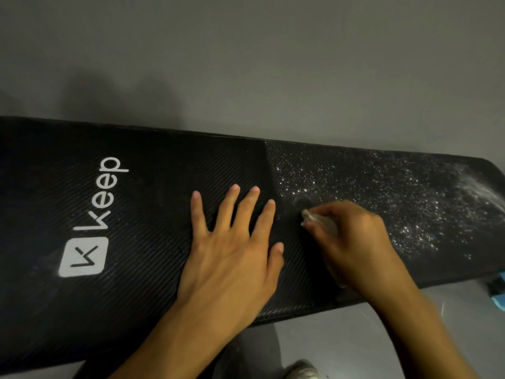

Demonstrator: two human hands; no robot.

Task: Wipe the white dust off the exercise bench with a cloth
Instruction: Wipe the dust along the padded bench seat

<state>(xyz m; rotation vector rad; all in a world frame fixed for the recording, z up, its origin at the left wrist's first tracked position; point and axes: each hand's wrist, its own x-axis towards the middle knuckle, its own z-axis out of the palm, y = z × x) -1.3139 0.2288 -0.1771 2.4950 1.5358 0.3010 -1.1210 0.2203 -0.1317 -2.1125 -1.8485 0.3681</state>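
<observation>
A long black exercise bench point(153, 170) with a ribbed surface and a white "Keep" logo lies across the view. White dust point(404, 192) speckles its right part, thickest at the far right end. My left hand point(232, 242) rests flat on the bench's middle, fingers spread. Just right of it, my right hand point(352, 239) grips a small bunched whitish cloth point(317, 218) and presses it on the bench at the left edge of the dusty patch. Most of the cloth is hidden inside the hand.
A grey wall point(246, 64) rises behind the bench. Grey floor point(328, 337) shows in front, with a shoe point(303, 370) at the bottom edge. A blue object point(498, 294) peeks out under the bench's right end.
</observation>
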